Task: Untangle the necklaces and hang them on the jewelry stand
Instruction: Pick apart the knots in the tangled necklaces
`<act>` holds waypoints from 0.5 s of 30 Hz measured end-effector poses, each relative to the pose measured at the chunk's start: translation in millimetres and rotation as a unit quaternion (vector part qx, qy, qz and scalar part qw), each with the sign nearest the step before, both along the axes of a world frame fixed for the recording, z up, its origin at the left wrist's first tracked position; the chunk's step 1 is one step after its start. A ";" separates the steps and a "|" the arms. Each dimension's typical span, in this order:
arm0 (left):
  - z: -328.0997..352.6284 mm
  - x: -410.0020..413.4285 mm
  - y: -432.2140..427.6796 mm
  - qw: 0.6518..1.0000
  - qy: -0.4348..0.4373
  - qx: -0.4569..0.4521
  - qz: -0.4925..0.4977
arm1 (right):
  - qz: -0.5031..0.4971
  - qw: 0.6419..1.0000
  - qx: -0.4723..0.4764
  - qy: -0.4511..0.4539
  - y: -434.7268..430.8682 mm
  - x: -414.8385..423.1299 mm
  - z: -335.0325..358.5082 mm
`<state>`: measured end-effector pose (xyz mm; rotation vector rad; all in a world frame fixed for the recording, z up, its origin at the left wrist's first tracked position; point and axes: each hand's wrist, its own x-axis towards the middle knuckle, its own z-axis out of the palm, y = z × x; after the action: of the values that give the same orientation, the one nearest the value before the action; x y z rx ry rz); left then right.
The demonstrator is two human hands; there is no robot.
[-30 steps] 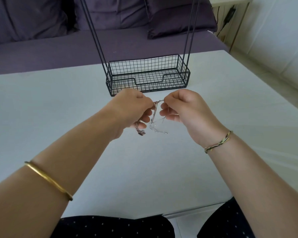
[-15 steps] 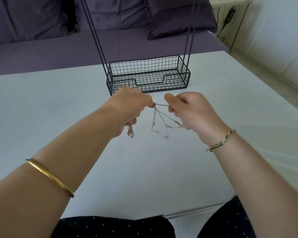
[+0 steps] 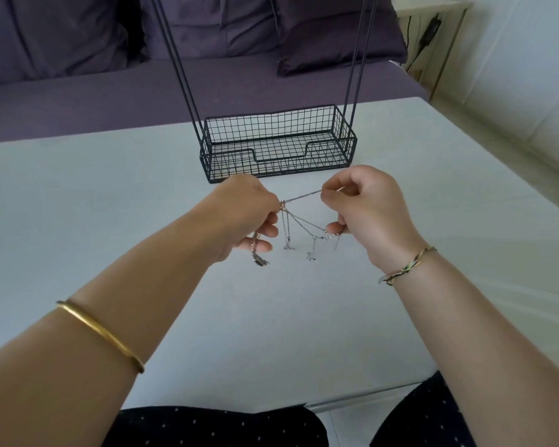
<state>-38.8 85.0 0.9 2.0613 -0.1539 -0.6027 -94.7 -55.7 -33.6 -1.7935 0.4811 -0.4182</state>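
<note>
I see the left hand [image 3: 246, 217] pinching the knot [image 3: 283, 205], the right hand [image 3: 368, 211] pinching a chain [image 3: 304, 197] taut sideways between them, the stand [image 3: 281, 160] just beyond.

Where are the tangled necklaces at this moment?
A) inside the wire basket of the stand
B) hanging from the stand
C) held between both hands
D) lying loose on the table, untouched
C: the left hand and the right hand each pinch the necklaces, and one chain runs taut between them, in front of the stand.
</note>
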 end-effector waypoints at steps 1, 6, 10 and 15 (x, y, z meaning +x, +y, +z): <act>0.9 -0.2 -0.6 1.000 0.011 -0.011 0.009 | 0.001 1.000 -0.002 0.002 0.0 -0.2 0.0; 3.4 1.2 2.6 0.995 0.067 -0.057 0.044 | 0.050 0.996 0.049 0.048 1.5 -1.1 2.9; 4.5 0.8 4.6 0.992 0.083 -0.083 0.045 | 0.073 0.996 0.031 0.046 5.1 -2.4 4.3; 5.7 -0.4 3.3 0.993 0.076 -0.080 0.036 | 0.097 0.994 0.017 0.051 8.4 -3.1 7.8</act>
<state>-39.2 88.4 6.6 1.8510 -0.0379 -0.6781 -97.7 -47.4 -25.8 -1.8146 0.3779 -0.1841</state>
